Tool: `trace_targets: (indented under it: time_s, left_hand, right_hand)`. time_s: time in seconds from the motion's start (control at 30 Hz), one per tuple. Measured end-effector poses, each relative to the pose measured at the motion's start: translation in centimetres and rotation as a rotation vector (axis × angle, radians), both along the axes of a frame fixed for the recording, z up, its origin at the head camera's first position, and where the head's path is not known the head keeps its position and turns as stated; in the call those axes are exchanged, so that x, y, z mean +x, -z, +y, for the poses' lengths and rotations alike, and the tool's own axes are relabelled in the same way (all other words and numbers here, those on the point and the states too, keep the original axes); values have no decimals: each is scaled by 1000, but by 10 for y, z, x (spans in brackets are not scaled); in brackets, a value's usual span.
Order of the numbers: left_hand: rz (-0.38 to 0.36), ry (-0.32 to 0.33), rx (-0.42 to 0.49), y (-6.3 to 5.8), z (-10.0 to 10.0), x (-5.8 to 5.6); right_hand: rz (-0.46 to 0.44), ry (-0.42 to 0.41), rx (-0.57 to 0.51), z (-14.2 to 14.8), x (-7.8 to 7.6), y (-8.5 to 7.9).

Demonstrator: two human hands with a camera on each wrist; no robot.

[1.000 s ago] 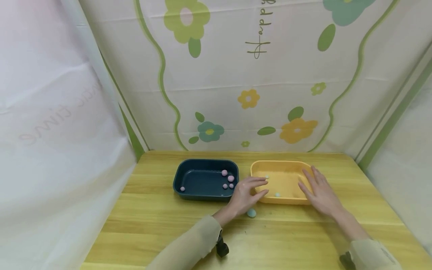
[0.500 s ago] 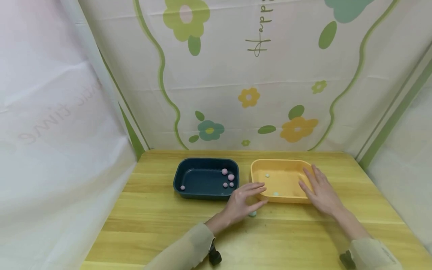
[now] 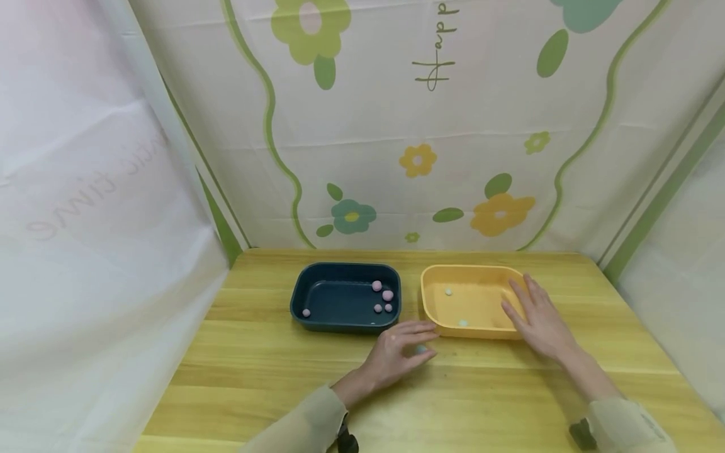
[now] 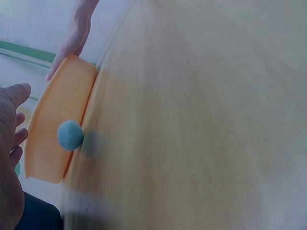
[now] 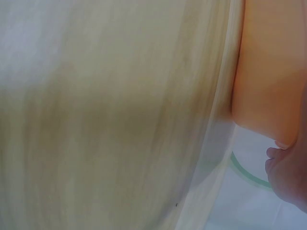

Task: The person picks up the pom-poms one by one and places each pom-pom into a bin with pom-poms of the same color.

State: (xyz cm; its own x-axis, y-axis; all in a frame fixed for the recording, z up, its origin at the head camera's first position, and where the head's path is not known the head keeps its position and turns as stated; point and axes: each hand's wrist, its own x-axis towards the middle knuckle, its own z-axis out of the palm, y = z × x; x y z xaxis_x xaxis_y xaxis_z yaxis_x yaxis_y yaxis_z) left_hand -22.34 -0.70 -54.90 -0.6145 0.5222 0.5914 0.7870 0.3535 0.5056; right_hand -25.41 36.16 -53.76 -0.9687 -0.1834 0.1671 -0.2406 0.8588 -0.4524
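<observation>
A pale blue-green ball [image 3: 420, 348] shows between the thumb and fingers of my left hand [image 3: 393, 355]. In the left wrist view this ball [image 4: 70, 135] sits on the table in front of the yellow tray [image 4: 57, 115], with the hand's spread fingers apart from it. My right hand [image 3: 544, 330] rests over the right end of the yellow tray [image 3: 481, 333], fingers fairly straight. Two small pale green pieces lie inside that tray: one piece [image 3: 449, 292] further back, another piece [image 3: 463, 323] near the front wall.
To the left stands a dark blue tray [image 3: 345, 328] holding several pink balls, among them a larger ball [image 3: 387, 296] on its right side. Both trays stand towards the back of the wooden table [image 3: 272, 371], before a flower-printed cloth [image 3: 362, 163].
My left hand has drawn back from the yellow tray's left front corner, towards me and left, so its fingers now stand about the ball. The right hand keeps its place on the tray.
</observation>
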Motion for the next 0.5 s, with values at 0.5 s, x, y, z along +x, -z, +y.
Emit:
trace_targets:
  time_s: [0.5]
  left_hand:
    - [-107,18,5,10,-7,2]
  right_hand:
    - [0,0,-4,0,1,0]
